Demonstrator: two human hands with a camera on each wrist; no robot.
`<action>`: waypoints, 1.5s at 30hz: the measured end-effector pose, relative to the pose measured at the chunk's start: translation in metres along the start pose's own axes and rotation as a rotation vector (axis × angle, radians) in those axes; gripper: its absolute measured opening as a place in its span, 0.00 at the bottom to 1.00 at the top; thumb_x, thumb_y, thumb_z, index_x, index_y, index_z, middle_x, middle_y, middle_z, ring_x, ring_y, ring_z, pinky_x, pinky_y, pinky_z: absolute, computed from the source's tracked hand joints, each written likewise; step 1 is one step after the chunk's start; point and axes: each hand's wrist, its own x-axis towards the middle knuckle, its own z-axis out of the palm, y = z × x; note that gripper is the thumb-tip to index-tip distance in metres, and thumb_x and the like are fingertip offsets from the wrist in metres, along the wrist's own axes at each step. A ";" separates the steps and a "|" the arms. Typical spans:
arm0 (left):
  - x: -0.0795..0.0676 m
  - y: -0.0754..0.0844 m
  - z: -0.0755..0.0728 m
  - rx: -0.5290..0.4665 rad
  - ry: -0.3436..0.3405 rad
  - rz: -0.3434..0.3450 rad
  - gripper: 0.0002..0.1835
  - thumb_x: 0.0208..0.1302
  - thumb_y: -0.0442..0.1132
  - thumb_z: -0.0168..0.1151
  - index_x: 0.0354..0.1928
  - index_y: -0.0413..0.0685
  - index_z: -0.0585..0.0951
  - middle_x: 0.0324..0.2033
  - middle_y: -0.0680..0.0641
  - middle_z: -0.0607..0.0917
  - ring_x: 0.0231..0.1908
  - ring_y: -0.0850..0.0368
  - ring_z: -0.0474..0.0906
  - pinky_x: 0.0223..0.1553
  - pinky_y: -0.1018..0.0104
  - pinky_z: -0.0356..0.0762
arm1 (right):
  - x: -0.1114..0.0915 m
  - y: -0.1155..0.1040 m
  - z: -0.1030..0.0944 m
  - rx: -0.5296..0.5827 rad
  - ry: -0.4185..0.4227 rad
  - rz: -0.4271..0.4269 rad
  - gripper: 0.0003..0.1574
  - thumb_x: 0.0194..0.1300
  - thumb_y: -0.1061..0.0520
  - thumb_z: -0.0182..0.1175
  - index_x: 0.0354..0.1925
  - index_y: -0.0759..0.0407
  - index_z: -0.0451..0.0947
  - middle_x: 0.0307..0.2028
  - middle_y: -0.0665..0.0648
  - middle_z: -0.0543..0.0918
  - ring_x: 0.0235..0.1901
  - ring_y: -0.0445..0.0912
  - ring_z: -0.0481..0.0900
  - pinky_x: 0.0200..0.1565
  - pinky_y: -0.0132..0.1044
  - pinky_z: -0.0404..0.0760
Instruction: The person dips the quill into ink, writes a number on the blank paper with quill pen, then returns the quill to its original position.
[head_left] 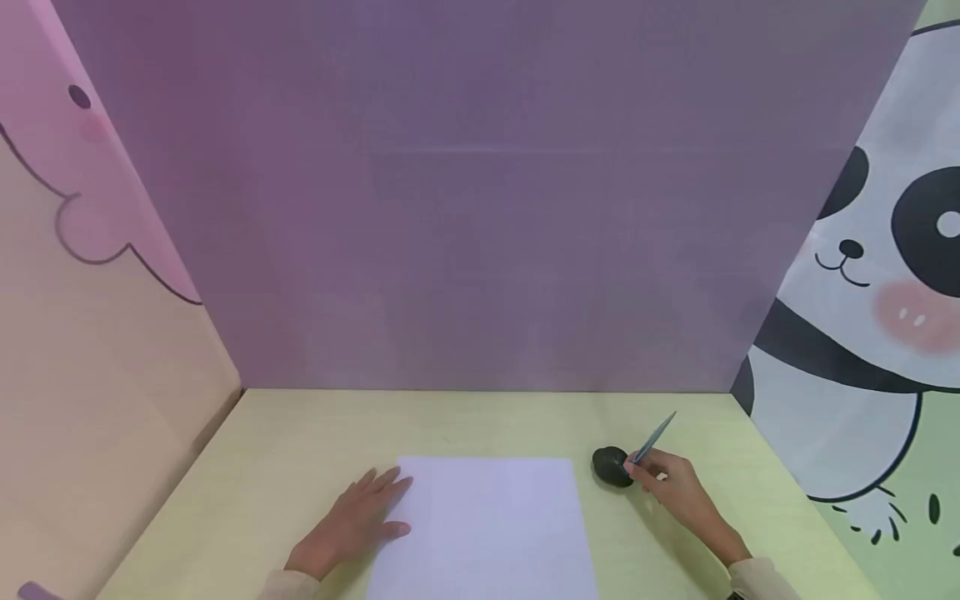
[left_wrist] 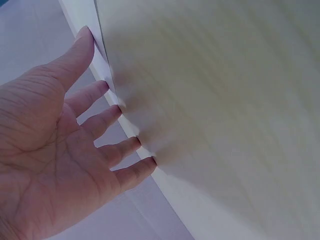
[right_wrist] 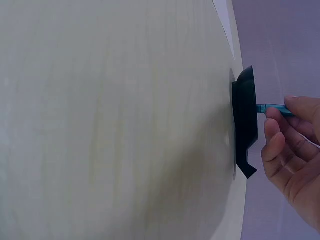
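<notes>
My left hand (head_left: pixel 357 515) lies with its fingers spread at the left edge of a white sheet of paper (head_left: pixel 491 525). Its thumb and forefinger reach onto the paper. In the left wrist view the fingertips (left_wrist: pixel 131 142) meet the surface, with the palm showing. To the right of the paper sits a small black dish (head_left: pixel 611 464), with a lip at one end in the right wrist view. Over it my right hand (head_left: pixel 678 492) pinches a slim teal pen-like stick (head_left: pixel 656 435) between thumb and fingers. The stick's tapered tail points up and right; its lower tip is hidden inside the dish.
The pale wooden table (head_left: pixel 337 421) ends at a purple panel (head_left: pixel 480 250) at the back. Side walls stand left and right, the right one with a panda drawing (head_left: pixel 862 333). A small purple item (head_left: pixel 36 592) peeks in at the lower left corner.
</notes>
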 end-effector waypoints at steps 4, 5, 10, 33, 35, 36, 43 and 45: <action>0.002 0.001 -0.001 0.014 -0.007 -0.009 0.36 0.67 0.47 0.71 0.73 0.40 0.74 0.75 0.33 0.68 0.75 0.20 0.54 0.72 0.22 0.50 | 0.000 -0.001 -0.001 -0.004 -0.002 -0.031 0.05 0.69 0.63 0.67 0.43 0.63 0.87 0.30 0.54 0.88 0.25 0.37 0.80 0.25 0.30 0.77; 0.002 0.001 -0.001 0.019 -0.011 -0.011 0.36 0.67 0.47 0.71 0.73 0.40 0.74 0.75 0.33 0.68 0.75 0.20 0.54 0.72 0.22 0.50 | 0.000 -0.001 -0.001 -0.007 0.000 -0.032 0.05 0.69 0.63 0.67 0.43 0.63 0.87 0.30 0.54 0.88 0.25 0.37 0.80 0.26 0.30 0.77; 0.003 0.000 -0.001 0.017 -0.017 -0.017 0.36 0.67 0.47 0.71 0.73 0.40 0.73 0.75 0.33 0.68 0.75 0.20 0.53 0.72 0.22 0.50 | 0.001 -0.001 -0.001 -0.022 0.016 -0.016 0.06 0.70 0.61 0.67 0.43 0.63 0.86 0.27 0.52 0.88 0.25 0.35 0.79 0.29 0.30 0.78; -0.001 0.001 -0.003 -0.019 -0.002 0.001 0.36 0.67 0.47 0.71 0.72 0.38 0.74 0.74 0.31 0.69 0.75 0.19 0.53 0.72 0.21 0.49 | 0.001 -0.018 0.002 0.075 0.066 0.003 0.13 0.74 0.60 0.64 0.51 0.67 0.87 0.27 0.56 0.87 0.16 0.42 0.78 0.18 0.37 0.79; -0.001 0.002 -0.004 -0.017 -0.006 -0.002 0.36 0.67 0.47 0.71 0.72 0.38 0.74 0.74 0.31 0.69 0.75 0.19 0.53 0.72 0.21 0.49 | 0.001 -0.019 0.004 0.103 0.064 0.017 0.13 0.75 0.60 0.63 0.51 0.68 0.86 0.26 0.56 0.86 0.13 0.41 0.78 0.17 0.39 0.80; -0.001 0.002 -0.004 -0.015 -0.008 -0.002 0.36 0.67 0.46 0.71 0.72 0.37 0.74 0.74 0.31 0.69 0.75 0.18 0.53 0.72 0.21 0.49 | 0.001 -0.020 0.005 0.118 0.062 0.024 0.14 0.76 0.60 0.62 0.51 0.69 0.86 0.25 0.57 0.86 0.14 0.42 0.78 0.17 0.40 0.81; 0.000 0.004 -0.005 0.012 -0.007 -0.002 0.36 0.67 0.47 0.71 0.72 0.38 0.73 0.75 0.31 0.68 0.75 0.19 0.54 0.71 0.20 0.50 | 0.005 -0.027 0.009 0.185 0.065 0.039 0.16 0.78 0.58 0.59 0.52 0.71 0.84 0.33 0.65 0.87 0.25 0.45 0.84 0.17 0.39 0.83; 0.002 0.005 -0.005 0.010 -0.009 0.002 0.36 0.67 0.47 0.71 0.72 0.38 0.74 0.75 0.31 0.69 0.74 0.18 0.55 0.70 0.19 0.51 | 0.006 -0.029 0.009 0.191 0.068 0.056 0.16 0.78 0.58 0.60 0.51 0.71 0.84 0.31 0.64 0.87 0.25 0.45 0.85 0.18 0.40 0.84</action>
